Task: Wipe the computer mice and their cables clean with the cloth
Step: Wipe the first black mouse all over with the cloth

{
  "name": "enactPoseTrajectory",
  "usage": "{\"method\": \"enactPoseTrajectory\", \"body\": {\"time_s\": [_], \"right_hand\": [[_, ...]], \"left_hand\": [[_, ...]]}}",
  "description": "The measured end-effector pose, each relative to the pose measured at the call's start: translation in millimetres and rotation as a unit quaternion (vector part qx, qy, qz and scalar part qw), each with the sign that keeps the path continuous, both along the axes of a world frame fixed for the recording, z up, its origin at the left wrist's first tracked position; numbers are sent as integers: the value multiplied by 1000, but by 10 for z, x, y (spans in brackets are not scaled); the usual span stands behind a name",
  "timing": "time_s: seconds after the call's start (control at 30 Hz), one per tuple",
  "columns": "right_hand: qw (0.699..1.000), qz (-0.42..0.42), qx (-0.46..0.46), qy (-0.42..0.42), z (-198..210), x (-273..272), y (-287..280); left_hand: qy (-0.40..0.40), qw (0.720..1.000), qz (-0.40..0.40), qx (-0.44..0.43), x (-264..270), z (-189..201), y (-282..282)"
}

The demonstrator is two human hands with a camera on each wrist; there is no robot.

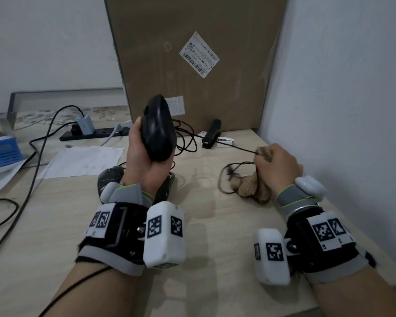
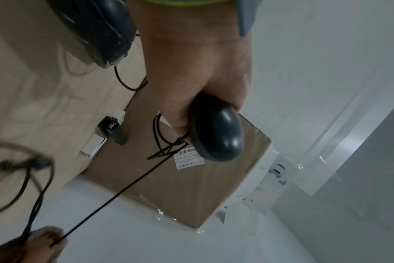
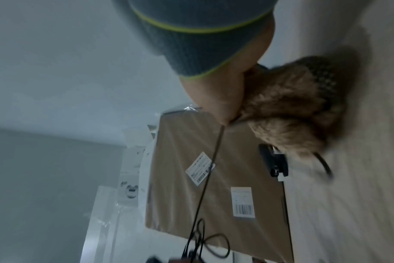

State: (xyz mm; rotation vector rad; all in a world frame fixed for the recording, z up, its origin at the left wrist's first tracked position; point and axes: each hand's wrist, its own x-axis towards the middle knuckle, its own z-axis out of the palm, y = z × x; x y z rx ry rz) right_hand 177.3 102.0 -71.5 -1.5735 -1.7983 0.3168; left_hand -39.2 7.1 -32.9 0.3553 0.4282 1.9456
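My left hand (image 1: 142,154) grips a black computer mouse (image 1: 158,129) and holds it upright above the wooden desk; the same mouse (image 2: 216,131) fills my fist in the left wrist view. Its thin black cable (image 1: 242,148) runs taut to my right hand (image 1: 277,163), which squeezes a tan fuzzy cloth (image 1: 256,188) around it. In the right wrist view the cloth (image 3: 288,106) bulges from my fist and the cable (image 3: 205,178) leaves it. Two more dark mice (image 1: 110,179) lie on the desk beneath my left wrist.
A large cardboard box (image 1: 192,53) stands at the back against the wall. A black stapler (image 1: 212,133) and loose cable loops lie before it. A power strip (image 1: 94,131), papers (image 1: 82,161) and a blue box (image 1: 2,152) sit to the left. A white wall borders the right.
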Motion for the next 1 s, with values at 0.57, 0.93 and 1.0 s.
{"method": "enactPoseTrajectory", "body": {"time_s": [0.57, 0.93, 1.0], "right_hand": [[933, 171, 22, 316, 15, -50, -23], [901, 374, -67, 208, -71, -209, -137], [909, 367, -60, 190, -80, -224, -134]], "left_hand": [[25, 998, 33, -55, -42, -47, 8], [92, 991, -76, -57, 388, -53, 11], [105, 988, -105, -45, 464, -47, -9]]}}
